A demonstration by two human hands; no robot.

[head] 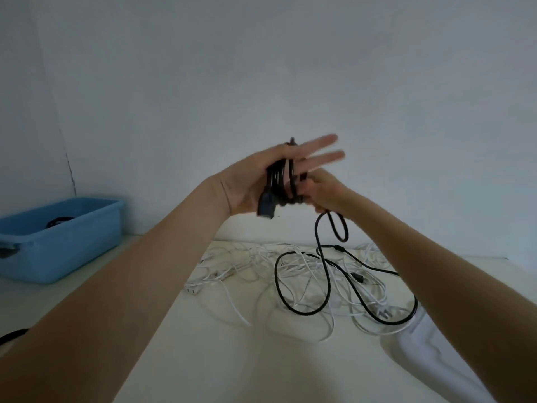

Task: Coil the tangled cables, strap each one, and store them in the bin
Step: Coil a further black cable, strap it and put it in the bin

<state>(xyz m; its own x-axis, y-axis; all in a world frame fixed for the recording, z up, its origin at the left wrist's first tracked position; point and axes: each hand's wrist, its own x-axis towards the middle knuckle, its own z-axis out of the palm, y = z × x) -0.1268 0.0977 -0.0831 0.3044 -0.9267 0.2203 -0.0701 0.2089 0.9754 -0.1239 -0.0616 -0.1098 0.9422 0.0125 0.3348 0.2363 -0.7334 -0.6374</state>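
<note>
Midway: left hand (pixel 252 181) flat, black cable (pixel 283 181) looped round its straight fingers; right hand (pixel 322 190) pinched the loose run. Tail lay on bench (pixel 232 359) over white cables (pixel 305 274), uncoiled. Bin (pixel 58 242) far left, something dark inside.

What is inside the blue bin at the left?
Inside the blue bin, a dark, rounded shape shows near the far wall; it looks like a coiled black cable. The near wall covers the bin's floor, so anything else in it cannot be seen.
</note>
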